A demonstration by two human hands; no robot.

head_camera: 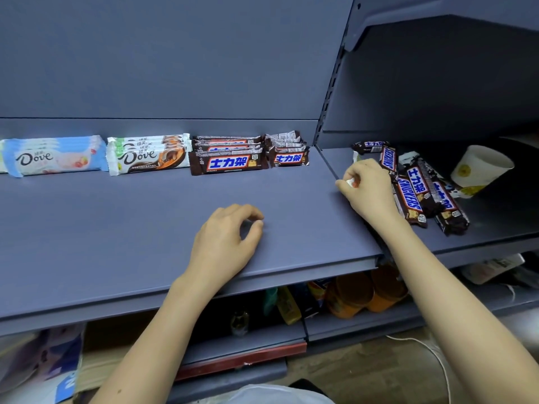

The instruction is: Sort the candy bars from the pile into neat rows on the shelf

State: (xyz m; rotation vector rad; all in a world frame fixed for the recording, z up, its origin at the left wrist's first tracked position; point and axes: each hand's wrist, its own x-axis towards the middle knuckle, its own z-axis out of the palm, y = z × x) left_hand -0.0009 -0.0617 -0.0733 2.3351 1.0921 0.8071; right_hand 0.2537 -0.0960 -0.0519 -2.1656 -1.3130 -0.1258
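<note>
In the head view, a blue-grey metal shelf (131, 228) runs across the frame and is split by a seam into a wide left section and a darker right section.

Four groups of candy bars lie along the back of the left section, each touching or just beside the next. They are, from the left:
- a stack of light-blue-and-white Dove bars (52, 157)
- a stack of white Dove bars with green and orange print (148, 154)
- a stack of long brown Snickers bars with blue Chinese lettering (229, 161)
- a stack of shorter brown Snickers bars (288, 154)

On the right section, a loose pile of brown Snickers bars (417, 193) lies at mixed angles, several overlapping. Just beside the pile, a white paper cup with a yellow mark (478, 169) lies tipped on its side.

The left hand (224, 240) rests on the bare front part of the left section, fingers loosely curled, with nothing in it.

The right hand (367, 189) sits at the left edge of the pile, close to the seam. Its thumb and curled fingers pinch a white candy wrapper (350, 182). Most of this wrapper is hidden under the hand, so I cannot tell which bar it is.

Below the shelf, two orange cylindrical tubs (361, 295) stand on a lower level, and a thin white cable (431, 354) trails across the floor.
</note>
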